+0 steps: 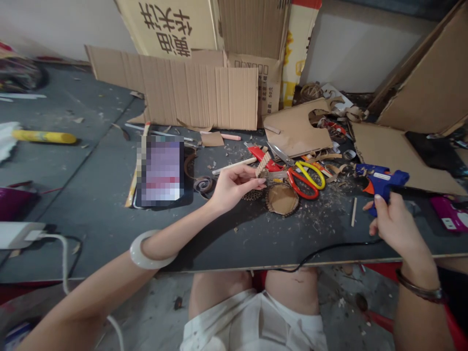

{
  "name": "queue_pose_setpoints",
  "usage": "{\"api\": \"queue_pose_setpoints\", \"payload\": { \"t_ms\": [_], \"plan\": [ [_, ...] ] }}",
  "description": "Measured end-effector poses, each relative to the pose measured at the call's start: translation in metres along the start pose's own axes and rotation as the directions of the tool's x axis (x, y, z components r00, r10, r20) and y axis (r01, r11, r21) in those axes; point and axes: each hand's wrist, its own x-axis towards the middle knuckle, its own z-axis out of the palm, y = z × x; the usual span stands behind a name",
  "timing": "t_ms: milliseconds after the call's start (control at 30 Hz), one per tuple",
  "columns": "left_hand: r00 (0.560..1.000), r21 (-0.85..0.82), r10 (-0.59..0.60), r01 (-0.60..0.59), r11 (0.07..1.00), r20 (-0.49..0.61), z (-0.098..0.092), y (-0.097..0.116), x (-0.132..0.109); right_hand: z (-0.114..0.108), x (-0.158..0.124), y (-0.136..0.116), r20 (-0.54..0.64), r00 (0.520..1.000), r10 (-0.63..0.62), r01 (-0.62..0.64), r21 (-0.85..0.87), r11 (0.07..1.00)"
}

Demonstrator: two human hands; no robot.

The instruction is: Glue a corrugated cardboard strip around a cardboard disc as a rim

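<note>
My left hand [232,187] pinches a small strip of corrugated cardboard [263,164] between thumb and fingers, above the dark tabletop [234,243]. My right hand [395,224] grips a blue and orange hot glue gun [383,180] by its handle, with the nozzle pointing left. Between my hands lie scissors with red and yellow handles [305,180] and a round woven-edged cardboard disc [282,199]. A red object [272,165] sits partly under the strip, its shape hidden. Cardboard shavings are scattered around them.
A phone with a blurred screen [163,170] lies left of my left hand. Cut cardboard sheets [296,126] and boxes [175,92] stand along the back. A black cord [329,251] crosses the table's front edge. A yellow tube [44,137] lies far left.
</note>
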Motion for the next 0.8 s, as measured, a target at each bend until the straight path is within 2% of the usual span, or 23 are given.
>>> {"api": "queue_pose_setpoints", "payload": {
  "t_ms": [67,133,233,300,367,633,700,800],
  "plan": [
    [1.000,-0.009,-0.001,0.001,1.000,0.001,0.000,0.000,0.000,0.006,0.004,-0.001,0.063,0.996,0.063,-0.064,0.010,0.998],
    [1.000,-0.011,-0.001,0.001,1.000,0.001,0.000,0.001,0.000,0.013,0.008,-0.002,0.070,0.993,0.099,-0.098,-0.026,0.995],
    [1.000,0.003,-0.001,0.001,1.000,-0.004,0.001,0.002,0.000,0.025,0.011,-0.004,-0.019,0.998,0.060,-0.063,-0.210,0.976],
    [1.000,0.018,0.000,0.000,1.000,-0.004,0.001,0.002,0.000,0.033,0.011,-0.007,-0.089,0.996,0.000,-0.033,-0.372,0.928],
    [1.000,0.028,0.005,-0.004,1.000,-0.004,0.001,0.002,-0.001,0.038,0.011,-0.011,-0.116,0.993,-0.037,-0.021,-0.462,0.887],
    [1.000,0.020,0.008,-0.008,1.000,-0.003,0.000,0.001,-0.001,0.045,0.013,-0.025,-0.218,0.971,-0.098,-0.039,-0.551,0.833],
    [1.000,0.016,0.011,-0.011,1.000,-0.003,0.001,0.001,-0.001,0.041,0.011,-0.026,-0.201,0.975,-0.093,-0.038,-0.565,0.824],
    [1.000,0.012,0.004,-0.004,1.000,0.001,0.001,0.001,-0.001,0.034,0.008,-0.027,-0.115,0.992,-0.059,-0.018,-0.574,0.818]
  ]
}}
